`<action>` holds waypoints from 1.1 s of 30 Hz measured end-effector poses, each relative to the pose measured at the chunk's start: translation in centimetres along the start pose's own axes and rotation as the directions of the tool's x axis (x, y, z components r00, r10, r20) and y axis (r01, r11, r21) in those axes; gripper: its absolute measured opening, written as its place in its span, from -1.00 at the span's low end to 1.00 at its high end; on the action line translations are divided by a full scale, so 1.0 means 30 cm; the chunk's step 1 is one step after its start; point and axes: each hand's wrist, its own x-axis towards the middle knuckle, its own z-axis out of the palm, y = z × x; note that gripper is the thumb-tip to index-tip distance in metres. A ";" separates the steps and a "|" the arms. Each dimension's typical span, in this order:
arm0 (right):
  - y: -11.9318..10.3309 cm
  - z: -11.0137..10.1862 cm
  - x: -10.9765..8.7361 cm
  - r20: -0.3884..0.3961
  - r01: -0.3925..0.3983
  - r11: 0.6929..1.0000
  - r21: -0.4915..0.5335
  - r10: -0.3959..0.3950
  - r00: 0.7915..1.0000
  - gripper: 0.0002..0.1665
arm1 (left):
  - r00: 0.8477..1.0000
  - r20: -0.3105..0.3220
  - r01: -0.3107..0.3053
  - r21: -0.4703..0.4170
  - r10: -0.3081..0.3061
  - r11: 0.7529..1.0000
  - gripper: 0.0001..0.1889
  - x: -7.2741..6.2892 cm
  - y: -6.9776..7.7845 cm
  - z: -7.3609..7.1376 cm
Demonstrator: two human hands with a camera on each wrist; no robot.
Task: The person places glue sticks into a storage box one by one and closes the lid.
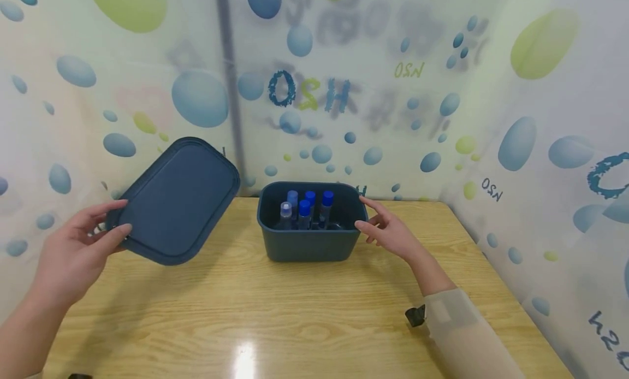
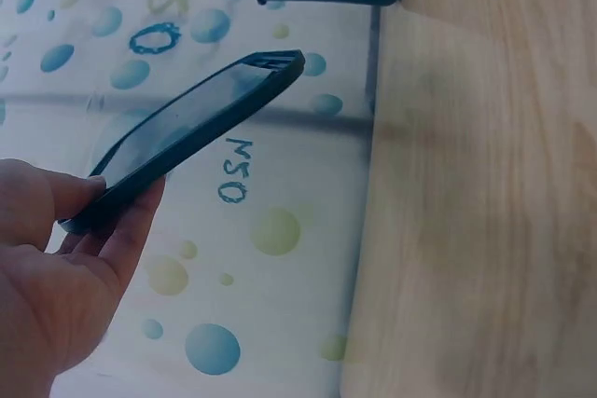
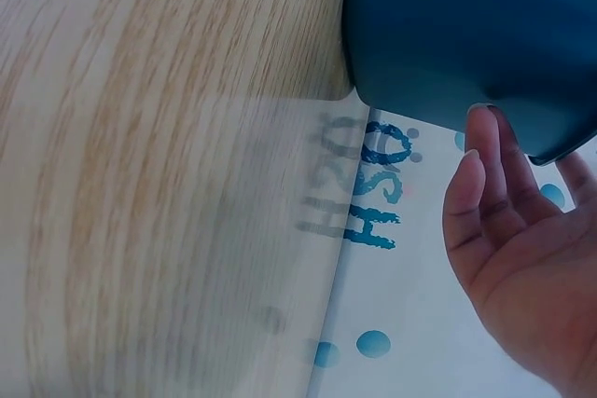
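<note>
My left hand [image 1: 73, 250] grips a dark blue lid [image 1: 182, 199] by its lower left edge, thumb on one face and fingers behind. The lid is tilted in the air, left of a dark blue box [image 1: 309, 245]. That box stands upright on the table without a cover. Inside it are several upright clear tubes with blue caps [image 1: 327, 199], and one with a whitish cap [image 1: 286, 208]; their lower parts are hidden. Loosely bent, the fingers of my right hand [image 1: 390, 234] touch the box's right end, with thumb and forefinger at its rim. In the right wrist view, fingertips meet the outer wall [image 3: 448, 34].
Box and hands are over a light wooden table [image 1: 275, 313]. A patterned curtain [image 1: 373, 95] with blue and green ovals stands close behind and along both sides. Near my right sleeve is a small black object [image 1: 415, 316].
</note>
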 end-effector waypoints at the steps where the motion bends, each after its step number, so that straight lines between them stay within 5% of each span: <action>1: 0.000 -0.001 0.001 0.003 0.000 1.000 0.002 0.000 1.000 -0.11 | 1.000 -0.011 -0.019 -0.003 0.019 1.000 -0.41 0.005 0.010 0.003; 8: 0.001 -0.006 0.002 0.006 -0.001 1.000 -0.001 0.001 1.000 -0.12 | 0.997 -0.028 -0.070 -0.089 0.068 0.994 -0.31 0.056 0.088 0.005; 20: -0.036 -0.017 0.003 -0.007 -0.038 0.998 -0.042 0.038 0.999 -0.07 | 0.991 -0.055 -0.122 -0.023 0.121 0.992 -0.33 0.109 0.206 0.061; 33: -0.049 -0.031 0.009 0.018 -0.019 0.999 -0.049 0.020 1.000 -0.01 | 0.980 -0.054 -0.194 -0.050 0.192 0.980 -0.39 0.167 0.313 0.139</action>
